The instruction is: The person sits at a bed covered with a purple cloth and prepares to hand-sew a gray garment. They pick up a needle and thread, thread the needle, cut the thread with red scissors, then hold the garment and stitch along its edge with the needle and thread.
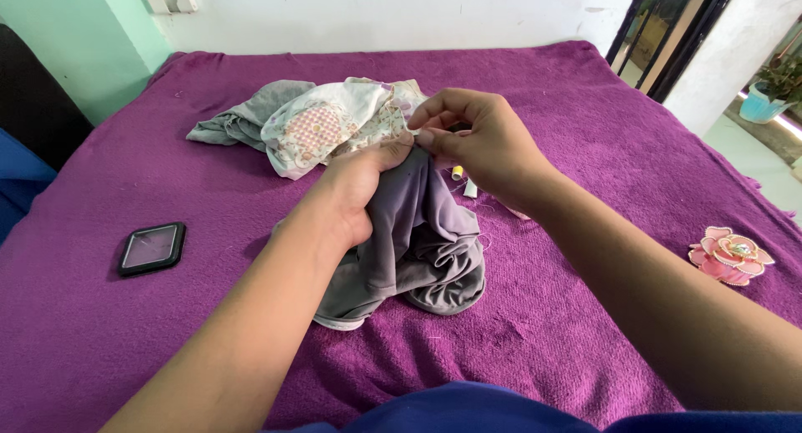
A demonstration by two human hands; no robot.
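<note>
We grip a bunched grey garment (418,249) in our left hand (355,191), fingers closed around the fabric, which lifts its edge to working height. Our right hand (480,140) pinches that edge just above the left thumb, apparently steadying it. Just beyond the right hand lie 2 small thread spools (464,180). Farther out rests a patterned cloth (334,128) on the purple blanket (585,107).

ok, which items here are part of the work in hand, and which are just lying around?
In use: left hand, right hand, grey cloth, yellow spool.
Lying about: patterned cloth, black case, pink flower, potted plant.
</note>
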